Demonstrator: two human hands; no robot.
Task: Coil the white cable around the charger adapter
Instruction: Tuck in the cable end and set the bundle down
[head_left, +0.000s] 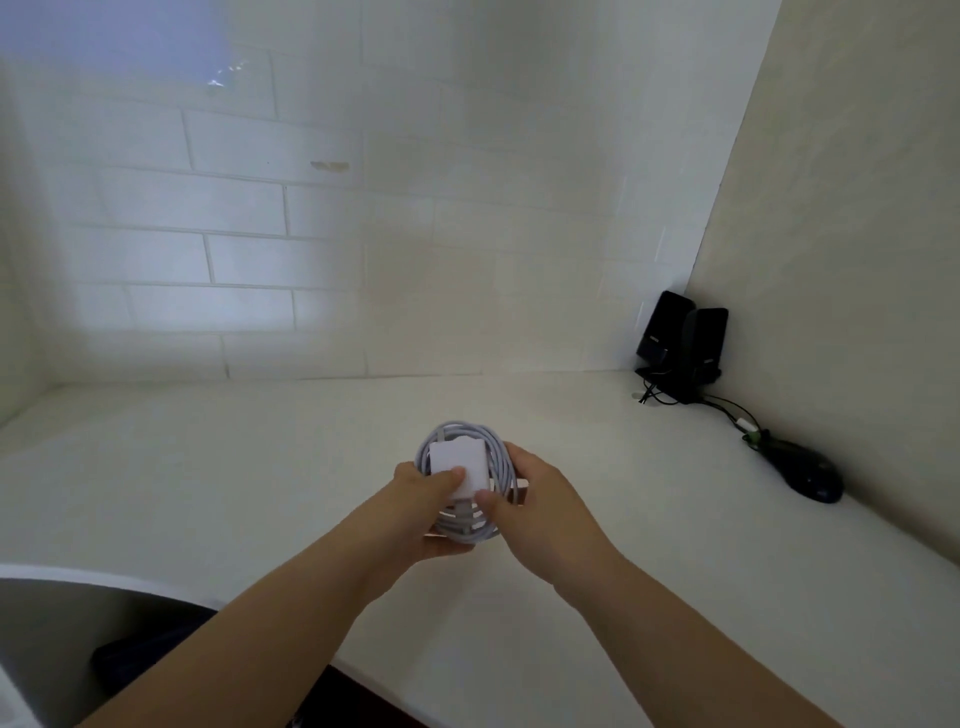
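A white square charger adapter (457, 462) sits in the middle of a bundle of white cable (496, 452) wound in several loops around it. Both are held above the white counter (208, 467). My left hand (415, 499) cups the bundle from the left and below, its thumb pressed on the adapter's face. My right hand (530, 499) grips the right side of the coil, thumb on the cable strands below the adapter. The lower loops are partly hidden by my fingers.
Two black speakers (678, 343) stand in the back right corner with dark wires trailing along the wall to a black mouse (810, 470). White tiled wall behind. The counter's front edge curves at the lower left, with a dark gap below.
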